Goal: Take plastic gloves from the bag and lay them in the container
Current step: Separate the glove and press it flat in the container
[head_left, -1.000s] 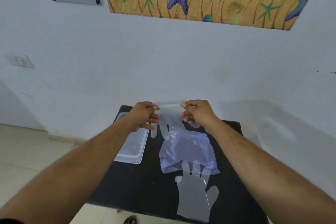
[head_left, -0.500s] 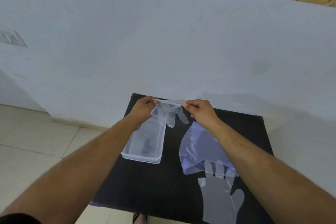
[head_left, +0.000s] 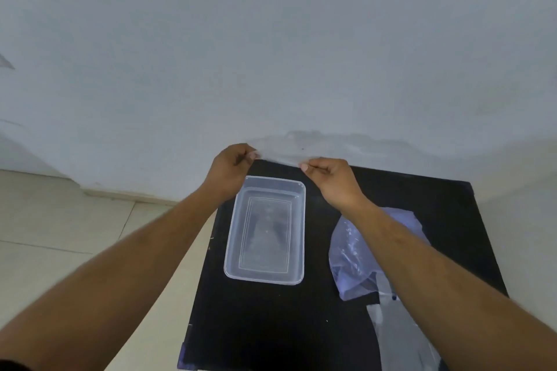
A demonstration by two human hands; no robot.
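Observation:
A clear plastic glove [head_left: 278, 157] is stretched by its cuff between my left hand [head_left: 230, 170] and my right hand [head_left: 331, 184], both pinching it. It hangs over the far end of the clear rectangular container [head_left: 232, 250], which stands on the black table [head_left: 271, 325]. A faint glove shape shows over the container's floor; I cannot tell whether it touches. The bluish plastic bag [head_left: 349, 253] lies to the right of the container, partly under my right forearm. Another clear glove [head_left: 398, 337] lies flat near the table's front right.
A pale wall rises right behind the table's far edge. Tiled floor shows to the left, beyond the table's left edge. The container stands close to that edge.
Both hands have carried the glove to the left, from above the bag to above the container's far end. The view has tilted down toward the table.

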